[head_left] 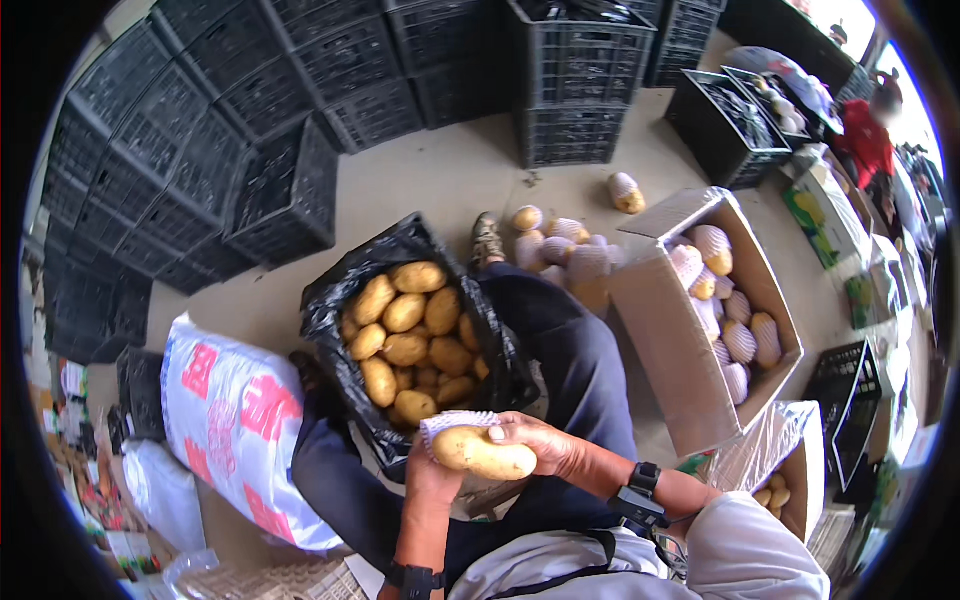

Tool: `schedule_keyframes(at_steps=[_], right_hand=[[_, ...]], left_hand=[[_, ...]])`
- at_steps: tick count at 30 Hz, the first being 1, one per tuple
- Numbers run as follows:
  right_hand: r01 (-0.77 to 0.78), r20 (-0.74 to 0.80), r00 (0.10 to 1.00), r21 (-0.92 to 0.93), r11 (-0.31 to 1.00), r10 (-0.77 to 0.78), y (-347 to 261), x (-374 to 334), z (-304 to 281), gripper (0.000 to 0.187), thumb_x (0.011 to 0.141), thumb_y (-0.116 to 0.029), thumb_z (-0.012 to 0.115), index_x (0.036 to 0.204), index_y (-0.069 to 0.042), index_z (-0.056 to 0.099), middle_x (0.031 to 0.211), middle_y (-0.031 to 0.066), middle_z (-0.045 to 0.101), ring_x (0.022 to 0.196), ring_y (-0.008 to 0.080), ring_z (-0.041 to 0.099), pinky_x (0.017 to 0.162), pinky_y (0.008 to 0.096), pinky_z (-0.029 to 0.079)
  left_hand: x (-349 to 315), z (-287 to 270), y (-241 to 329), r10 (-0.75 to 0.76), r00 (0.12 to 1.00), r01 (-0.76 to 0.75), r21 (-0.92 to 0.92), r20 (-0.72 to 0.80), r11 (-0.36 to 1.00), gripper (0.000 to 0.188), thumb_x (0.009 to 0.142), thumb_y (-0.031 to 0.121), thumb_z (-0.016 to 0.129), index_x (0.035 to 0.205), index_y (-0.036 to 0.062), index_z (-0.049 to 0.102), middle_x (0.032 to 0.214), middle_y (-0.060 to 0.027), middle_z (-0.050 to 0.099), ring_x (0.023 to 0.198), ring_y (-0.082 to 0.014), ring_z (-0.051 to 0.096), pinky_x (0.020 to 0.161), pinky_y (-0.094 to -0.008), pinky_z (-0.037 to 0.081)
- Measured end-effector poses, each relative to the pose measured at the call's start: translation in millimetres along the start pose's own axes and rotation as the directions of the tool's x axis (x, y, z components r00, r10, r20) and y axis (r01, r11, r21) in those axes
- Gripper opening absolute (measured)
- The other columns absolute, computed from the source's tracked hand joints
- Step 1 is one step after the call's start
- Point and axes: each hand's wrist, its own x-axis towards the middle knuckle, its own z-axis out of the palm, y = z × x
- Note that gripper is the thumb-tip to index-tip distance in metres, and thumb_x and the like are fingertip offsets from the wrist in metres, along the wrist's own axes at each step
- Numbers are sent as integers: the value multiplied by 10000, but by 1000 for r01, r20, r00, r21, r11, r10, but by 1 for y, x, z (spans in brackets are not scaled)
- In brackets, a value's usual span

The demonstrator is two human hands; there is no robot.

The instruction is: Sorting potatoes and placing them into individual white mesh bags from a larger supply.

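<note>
A long, smooth, yellow-brown potato (485, 455), partly in a pale foam net (450, 422), lies at the person's lap. The right hand (545, 442) grips it, thumb bent over its top; the left hand (432, 478) touches its left end, finger opening hidden. Just beyond is the bag-lined crate (503, 350); to the right, past the knee, a cardboard box (660, 345). Bare floor (430, 170) stretches ahead.

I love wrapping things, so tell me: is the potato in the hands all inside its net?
No: most of the potato shows bare, with the net showing only along its far left edge.
</note>
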Motion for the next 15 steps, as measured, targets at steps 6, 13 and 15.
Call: schedule_keyframes(at_steps=[6, 13, 15], right_hand=[[128, -179, 972, -125, 984, -149, -22, -26, -4, 525, 945, -399, 784, 1227, 36, 693, 1089, 82, 754, 946, 128, 726, 880, 276, 575], [342, -405, 781, -359, 868, -475, -29, -11, 4, 588, 1041, -545, 600, 1249, -2, 684, 1103, 50, 727, 958, 127, 683, 855, 297, 551], [380, -496, 799, -26, 925, -342, -37, -5, 1, 696, 1049, -654, 484, 1246, -16, 682, 1137, 59, 731, 987, 147, 690, 893, 327, 553]], left_hand=[[13, 56, 20, 324, 944, -294, 293, -59, 910, 133, 1030, 144, 643, 1089, 27, 662, 1085, -95, 735, 999, -213, 701, 941, -386, 553], [12, 126, 0, 283, 685, -585, 738, 671, -337, 214, 845, 18, 769, 1048, 59, 718, 926, -107, 621, 820, -290, 647, 741, -396, 532], [13, 142, -6, 291, 685, -555, 737, 668, -385, 272, 831, 41, 785, 1096, 73, 734, 981, -110, 620, 873, -294, 648, 760, -415, 538]])
